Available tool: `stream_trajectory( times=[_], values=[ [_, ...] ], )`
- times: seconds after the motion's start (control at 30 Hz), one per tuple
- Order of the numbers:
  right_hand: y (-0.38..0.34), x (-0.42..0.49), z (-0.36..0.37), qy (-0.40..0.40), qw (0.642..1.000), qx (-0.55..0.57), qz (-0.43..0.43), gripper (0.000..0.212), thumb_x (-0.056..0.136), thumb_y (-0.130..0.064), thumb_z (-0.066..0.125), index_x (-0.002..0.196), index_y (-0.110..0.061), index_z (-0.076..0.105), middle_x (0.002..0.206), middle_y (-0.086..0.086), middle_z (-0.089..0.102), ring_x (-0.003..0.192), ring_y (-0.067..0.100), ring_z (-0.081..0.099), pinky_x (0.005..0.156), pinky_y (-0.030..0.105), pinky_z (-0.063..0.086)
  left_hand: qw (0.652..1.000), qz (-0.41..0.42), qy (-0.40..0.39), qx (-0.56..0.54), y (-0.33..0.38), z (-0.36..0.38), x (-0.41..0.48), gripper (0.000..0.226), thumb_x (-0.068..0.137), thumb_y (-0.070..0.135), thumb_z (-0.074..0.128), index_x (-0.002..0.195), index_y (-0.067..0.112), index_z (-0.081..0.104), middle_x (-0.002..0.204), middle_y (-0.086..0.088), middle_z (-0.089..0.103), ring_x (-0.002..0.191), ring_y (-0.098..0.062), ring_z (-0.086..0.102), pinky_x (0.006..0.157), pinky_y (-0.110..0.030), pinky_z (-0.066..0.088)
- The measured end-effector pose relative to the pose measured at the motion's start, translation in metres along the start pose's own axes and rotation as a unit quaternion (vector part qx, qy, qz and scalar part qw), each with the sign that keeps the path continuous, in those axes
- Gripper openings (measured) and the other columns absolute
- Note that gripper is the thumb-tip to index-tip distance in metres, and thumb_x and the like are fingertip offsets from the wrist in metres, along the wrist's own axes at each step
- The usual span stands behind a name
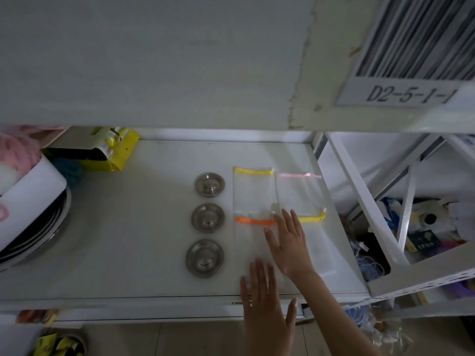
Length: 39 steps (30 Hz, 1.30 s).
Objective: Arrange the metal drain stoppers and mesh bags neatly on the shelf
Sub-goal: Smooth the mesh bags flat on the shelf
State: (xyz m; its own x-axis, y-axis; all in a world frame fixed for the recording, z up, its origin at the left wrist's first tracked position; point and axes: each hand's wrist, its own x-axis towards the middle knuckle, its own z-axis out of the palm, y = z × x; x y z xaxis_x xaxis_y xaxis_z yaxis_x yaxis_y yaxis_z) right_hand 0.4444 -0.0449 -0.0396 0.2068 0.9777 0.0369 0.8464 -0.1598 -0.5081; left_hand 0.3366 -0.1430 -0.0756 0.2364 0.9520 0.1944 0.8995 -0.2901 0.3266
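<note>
Left of 3 drain stoppers [207, 221], stacked pans [38, 235] crowd the shelf [128, 240].

Silver stoppers [208, 184]; bags' [253, 191] ribbons yellow/orange/pink-ish.

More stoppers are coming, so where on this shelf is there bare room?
Bare shelf lies between the stacked pans and the stopper column. The right side is crowded with mesh bags under both hands.

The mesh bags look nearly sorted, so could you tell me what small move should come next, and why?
Probably slide the right hand toward the near edge, smoothing the orange-ribbon bag flat. Both open palms rest on it, the left hand at its near end, while the three stoppers already sit in a straight column.
</note>
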Motion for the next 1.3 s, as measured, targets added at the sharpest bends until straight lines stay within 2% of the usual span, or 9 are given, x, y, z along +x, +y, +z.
stream_trajectory(
  times=[0.1,0.23,0.4,0.57,0.67,0.77,0.83,1.03,1.3],
  values=[
    [-0.018,0.000,0.000,0.009,0.999,0.038,-0.019,0.060,0.097,-0.049,0.031,0.144,-0.014,0.040,0.157,0.005,0.033,0.148,0.022,0.022,0.121,0.041,0.024,0.999,0.014,0.039,-0.015,-0.010,-0.013,0.003,0.080,0.082,0.058,0.055,0.144,0.006,0.050,0.155,-0.016,0.042,0.145,-0.029,0.031,0.110,-0.053,0.028],
    [-0.059,0.003,0.014,-0.045,0.991,0.078,-0.096,0.040,0.099,-0.027,0.046,0.138,-0.019,0.049,0.151,0.001,0.043,0.136,0.019,0.044,0.109,0.031,0.038,0.995,-0.018,0.093,-0.009,-0.048,-0.027,0.006,0.075,0.083,0.047,0.053,0.144,0.003,0.049,0.151,-0.021,0.045,0.143,-0.033,0.032,0.113,-0.052,0.027],
    [-0.096,0.017,0.041,-0.077,0.987,0.108,-0.088,0.064,0.078,-0.023,0.069,0.138,-0.023,0.045,0.146,-0.004,0.048,0.132,0.019,0.047,0.101,0.032,0.045,0.967,-0.153,0.134,-0.153,-0.112,-0.032,0.013,0.091,0.091,0.066,0.036,0.146,-0.006,0.034,0.150,-0.030,0.042,0.140,-0.032,0.029,0.116,-0.037,0.018],
    [-0.111,0.036,0.056,-0.058,0.988,0.145,-0.012,0.088,0.064,-0.031,0.084,0.139,-0.018,0.042,0.140,0.003,0.052,0.129,0.022,0.047,0.099,0.033,0.043,0.939,-0.215,0.121,-0.240,-0.138,-0.039,0.029,0.112,0.062,0.065,0.065,0.143,-0.007,0.041,0.144,-0.027,0.050,0.132,-0.042,0.046,0.110,-0.058,0.037],
    [-0.113,0.042,0.060,-0.056,0.988,0.146,-0.013,0.085,0.063,-0.031,0.086,0.136,-0.015,0.046,0.138,0.006,0.054,0.127,0.025,0.049,0.098,0.034,0.043,0.945,-0.189,0.120,-0.239,-0.144,-0.036,0.035,0.106,0.059,0.063,0.068,0.135,-0.009,0.051,0.136,-0.025,0.058,0.131,-0.031,0.046,0.110,-0.050,0.035],
    [-0.113,0.045,0.062,-0.043,0.988,0.146,-0.013,0.077,0.062,-0.031,0.087,0.128,-0.013,0.052,0.129,0.005,0.059,0.119,0.027,0.055,0.091,0.033,0.046,0.947,-0.172,0.115,-0.247,-0.143,-0.035,0.036,0.102,0.062,0.063,0.068,0.136,-0.006,0.052,0.139,-0.021,0.058,0.135,-0.020,0.036,0.117,-0.025,0.014],
    [-0.114,0.047,0.063,-0.039,0.988,0.148,-0.010,0.077,0.062,-0.032,0.086,0.128,-0.015,0.051,0.128,0.004,0.060,0.118,0.026,0.056,0.090,0.033,0.046,0.945,-0.170,0.115,-0.253,-0.142,-0.034,0.036,0.099,0.065,0.063,0.067,0.137,-0.003,0.053,0.142,-0.018,0.057,0.137,-0.016,0.034,0.118,-0.019,0.007],
    [-0.115,0.051,0.064,-0.040,0.986,0.165,0.007,0.084,0.061,-0.037,0.086,0.133,-0.019,0.047,0.129,0.003,0.061,0.117,0.025,0.057,0.091,0.033,0.047,0.951,-0.179,0.114,-0.226,-0.137,-0.034,0.039,0.095,0.067,0.066,0.064,0.138,0.003,0.055,0.142,-0.011,0.059,0.137,-0.013,0.038,0.117,-0.028,0.014],
    [-0.112,0.051,0.067,-0.041,0.985,0.167,0.008,0.086,0.061,-0.040,0.085,0.135,-0.019,0.046,0.131,0.002,0.061,0.117,0.025,0.058,0.093,0.036,0.050,0.949,-0.190,0.117,-0.224,-0.135,-0.035,0.040,0.096,0.067,0.068,0.063,0.141,0.008,0.053,0.145,-0.006,0.056,0.139,-0.009,0.034,0.118,-0.023,0.008]
  ],
)
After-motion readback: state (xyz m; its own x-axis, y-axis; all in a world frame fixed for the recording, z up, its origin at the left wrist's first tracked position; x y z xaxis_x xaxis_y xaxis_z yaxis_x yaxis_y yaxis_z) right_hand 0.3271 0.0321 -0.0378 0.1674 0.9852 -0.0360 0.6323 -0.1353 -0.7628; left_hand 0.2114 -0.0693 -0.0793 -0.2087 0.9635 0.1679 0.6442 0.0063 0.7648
